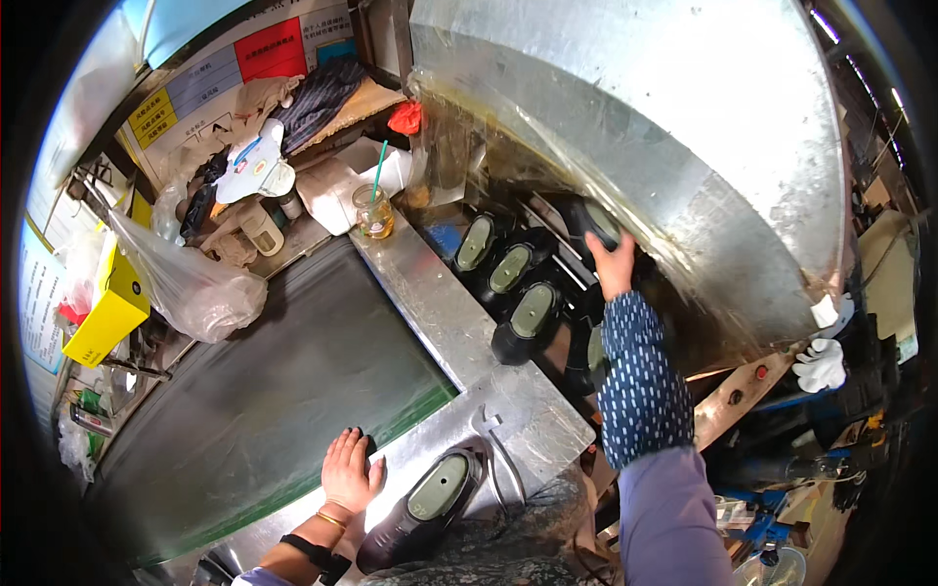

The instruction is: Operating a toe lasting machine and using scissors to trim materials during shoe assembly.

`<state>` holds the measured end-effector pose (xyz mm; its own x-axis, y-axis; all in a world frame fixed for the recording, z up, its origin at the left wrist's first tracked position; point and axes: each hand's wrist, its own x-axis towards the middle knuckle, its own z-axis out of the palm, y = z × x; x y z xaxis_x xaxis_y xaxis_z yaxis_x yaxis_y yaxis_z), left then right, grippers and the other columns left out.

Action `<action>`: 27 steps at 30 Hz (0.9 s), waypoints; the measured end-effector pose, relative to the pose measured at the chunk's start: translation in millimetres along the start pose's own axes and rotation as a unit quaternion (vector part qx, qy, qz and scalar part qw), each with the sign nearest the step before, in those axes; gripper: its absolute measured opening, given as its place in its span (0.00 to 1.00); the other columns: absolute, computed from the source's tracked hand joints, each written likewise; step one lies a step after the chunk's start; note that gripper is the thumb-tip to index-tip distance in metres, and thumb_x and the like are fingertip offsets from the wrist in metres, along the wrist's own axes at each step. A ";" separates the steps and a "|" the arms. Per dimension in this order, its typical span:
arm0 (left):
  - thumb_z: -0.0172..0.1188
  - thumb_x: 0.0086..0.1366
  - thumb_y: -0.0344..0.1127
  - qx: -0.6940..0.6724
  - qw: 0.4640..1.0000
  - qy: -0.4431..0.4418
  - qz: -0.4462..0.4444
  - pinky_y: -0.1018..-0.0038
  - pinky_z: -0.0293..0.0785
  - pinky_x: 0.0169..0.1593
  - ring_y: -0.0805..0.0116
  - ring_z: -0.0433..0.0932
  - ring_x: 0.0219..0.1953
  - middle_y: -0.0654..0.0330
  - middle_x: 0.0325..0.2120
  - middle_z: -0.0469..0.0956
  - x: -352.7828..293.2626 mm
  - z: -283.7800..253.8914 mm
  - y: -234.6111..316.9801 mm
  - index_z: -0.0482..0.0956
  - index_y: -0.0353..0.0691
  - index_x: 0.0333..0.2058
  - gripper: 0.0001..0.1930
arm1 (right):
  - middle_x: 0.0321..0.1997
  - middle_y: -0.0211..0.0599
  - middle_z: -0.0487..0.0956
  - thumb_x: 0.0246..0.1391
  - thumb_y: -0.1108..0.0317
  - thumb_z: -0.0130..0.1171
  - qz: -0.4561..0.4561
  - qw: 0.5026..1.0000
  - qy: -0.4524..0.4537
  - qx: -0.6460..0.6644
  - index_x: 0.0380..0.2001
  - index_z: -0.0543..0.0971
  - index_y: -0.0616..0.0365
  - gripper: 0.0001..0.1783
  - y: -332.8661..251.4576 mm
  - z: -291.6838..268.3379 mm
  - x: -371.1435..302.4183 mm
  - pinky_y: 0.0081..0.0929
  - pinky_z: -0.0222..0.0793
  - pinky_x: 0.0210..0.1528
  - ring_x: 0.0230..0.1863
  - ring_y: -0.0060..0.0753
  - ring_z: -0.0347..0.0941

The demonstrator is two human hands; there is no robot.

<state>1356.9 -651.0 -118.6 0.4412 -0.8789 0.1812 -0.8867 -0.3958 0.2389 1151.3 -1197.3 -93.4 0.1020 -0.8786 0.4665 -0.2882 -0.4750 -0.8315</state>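
Observation:
My left hand lies flat with its fingers stretched out, on the near edge of the dark belt; it holds nothing. Just right of it, a dark shoe with a green last in its opening rests on the metal edge, close to my body. Farther off, my right hand reaches under the big metal hood, its fingers closed on a black shoe with a green last. Several similar black shoes stand in rows left of that hand. The right forearm partly hides one of them.
An adjustable wrench lies on the metal frame. The large metal hood overhangs the shoes. A glass jar with a green straw stands at the belt's far corner. Plastic bags and a yellow box sit at left.

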 end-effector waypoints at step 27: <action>0.64 0.63 0.32 -0.653 0.725 -0.122 -0.183 0.69 0.78 0.48 0.64 0.79 0.42 0.52 0.45 0.78 -13.5 -71.3 135.3 0.67 0.32 0.59 0.28 | 0.54 0.40 0.79 0.60 0.64 0.63 0.215 0.916 -0.220 0.257 0.57 0.72 0.57 0.24 -240.0 -252.6 -440.8 0.24 0.71 0.54 0.52 0.25 0.75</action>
<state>1240.9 -673.8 -20.7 0.4350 -0.8623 -0.2592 0.2403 -0.1662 0.9564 935.0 -683.4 -23.3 0.4911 -0.8710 -0.0113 0.0822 0.0592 -0.9949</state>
